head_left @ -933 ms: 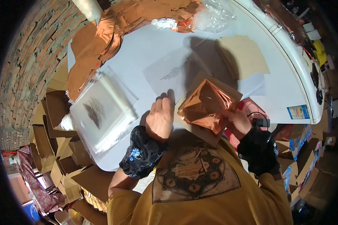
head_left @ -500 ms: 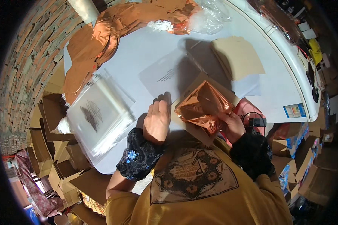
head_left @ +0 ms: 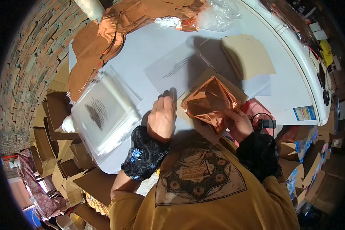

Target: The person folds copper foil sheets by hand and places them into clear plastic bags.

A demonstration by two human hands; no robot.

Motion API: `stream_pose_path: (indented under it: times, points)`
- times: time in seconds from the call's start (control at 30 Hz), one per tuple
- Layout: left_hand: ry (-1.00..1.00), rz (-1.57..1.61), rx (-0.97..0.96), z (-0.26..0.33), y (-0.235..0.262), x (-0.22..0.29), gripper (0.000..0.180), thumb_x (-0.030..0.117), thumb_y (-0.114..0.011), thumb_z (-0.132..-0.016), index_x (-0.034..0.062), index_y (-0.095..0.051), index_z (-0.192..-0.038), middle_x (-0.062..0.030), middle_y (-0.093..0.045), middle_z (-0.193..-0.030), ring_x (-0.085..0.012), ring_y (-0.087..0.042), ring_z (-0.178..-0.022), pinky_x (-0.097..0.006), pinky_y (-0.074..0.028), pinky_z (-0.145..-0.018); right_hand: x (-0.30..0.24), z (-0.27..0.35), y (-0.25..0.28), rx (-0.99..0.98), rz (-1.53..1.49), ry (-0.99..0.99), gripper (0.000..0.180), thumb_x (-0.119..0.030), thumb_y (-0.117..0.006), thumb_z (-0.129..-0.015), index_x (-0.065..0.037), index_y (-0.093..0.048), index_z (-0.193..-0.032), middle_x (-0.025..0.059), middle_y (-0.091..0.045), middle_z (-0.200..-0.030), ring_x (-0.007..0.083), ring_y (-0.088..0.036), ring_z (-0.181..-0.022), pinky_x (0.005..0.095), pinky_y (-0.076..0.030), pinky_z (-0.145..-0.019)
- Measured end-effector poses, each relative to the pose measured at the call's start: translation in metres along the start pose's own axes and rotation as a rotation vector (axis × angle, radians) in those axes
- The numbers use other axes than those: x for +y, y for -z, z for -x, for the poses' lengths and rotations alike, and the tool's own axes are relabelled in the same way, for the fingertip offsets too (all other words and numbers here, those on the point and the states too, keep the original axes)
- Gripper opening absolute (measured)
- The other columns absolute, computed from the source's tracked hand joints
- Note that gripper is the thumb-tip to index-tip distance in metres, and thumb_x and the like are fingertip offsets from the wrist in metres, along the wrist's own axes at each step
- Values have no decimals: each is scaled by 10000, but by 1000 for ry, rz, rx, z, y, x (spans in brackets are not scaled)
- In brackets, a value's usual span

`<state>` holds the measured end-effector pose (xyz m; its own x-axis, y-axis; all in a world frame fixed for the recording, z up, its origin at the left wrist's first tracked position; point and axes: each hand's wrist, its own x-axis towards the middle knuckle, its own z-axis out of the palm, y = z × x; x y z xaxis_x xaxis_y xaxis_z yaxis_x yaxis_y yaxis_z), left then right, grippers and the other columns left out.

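Note:
My right hand [head_left: 239, 123] grips the near right corner of a shiny copper-coloured foil piece [head_left: 209, 101], thumb on top. The foil is creased and spread over a tan cardboard square [head_left: 237, 92] whose edges show around it. My left hand [head_left: 161, 118] is on the white table [head_left: 157, 50], left of the foil, with its fingers curled together. Whatever may be under those fingers is hidden. Beyond it lies a clear plastic bag [head_left: 170, 69] with dark print. To the left is a stack of similar clear bags [head_left: 105, 111].
Crumpled copper foil sheets [head_left: 90, 50] run along the far left edge, beside clear plastic wrap [head_left: 220, 15]. Cardboard squares [head_left: 253, 55] lie at the far right. A small black device with a cable [head_left: 266, 123] sits right of my right hand. Open cartons [head_left: 74, 161] stand below the table's left edge.
The whole view has shifted slightly. The near folds of the foil look a little changed by my right hand, which keeps its hold. My left hand stays curled in about the same place.

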<state>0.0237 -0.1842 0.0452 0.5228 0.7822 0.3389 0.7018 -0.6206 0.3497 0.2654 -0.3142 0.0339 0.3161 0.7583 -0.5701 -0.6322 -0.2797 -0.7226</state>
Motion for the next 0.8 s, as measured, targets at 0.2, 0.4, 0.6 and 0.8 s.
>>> stream_pose_path:
  times: [0.2, 0.4, 0.6, 0.8]
  points:
    - [-52, 7, 66, -5, -2, 2, 96, 40, -626, -889, 17, -552, -947, -154, -564, -883, -333, -611, -817, -422, -557, -646, -3, 3, 3, -12, 12, 13, 173, -64, -560, -983, -3, -608, -1138, 91, -691, -998, 170, -650, -853, 303, -521, -744]
    - [-71, 16, 25, -4, -5, 1, 85, 33, -625, -893, 10, -556, -936, -168, -562, -875, -359, -605, -824, -442, -551, -671, 9, -3, 1, -35, 24, 102, 264, -71, -581, -968, 6, -601, -1220, 86, -678, -1105, 193, -655, -988, 324, -533, -847]
    - [-19, 80, 83, -10, 0, -1, 118, 30, -649, -863, 11, -585, -962, -146, -582, -936, -330, -608, -894, -416, -562, -685, 13, 3, 10, -32, -24, 80, 226, -93, -554, -993, 12, -607, -1187, 106, -689, -1059, 193, -672, -947, 325, -548, -818]
    - [-179, 96, 115, -12, -3, -10, 126, 34, -668, -845, 20, -606, -954, -109, -602, -950, -293, -606, -908, -391, -563, -722, 19, 14, 9, 17, -36, 100, 202, -89, -522, -1015, 7, -587, -1181, 132, -700, -1041, 206, -686, -951, 336, -559, -843]
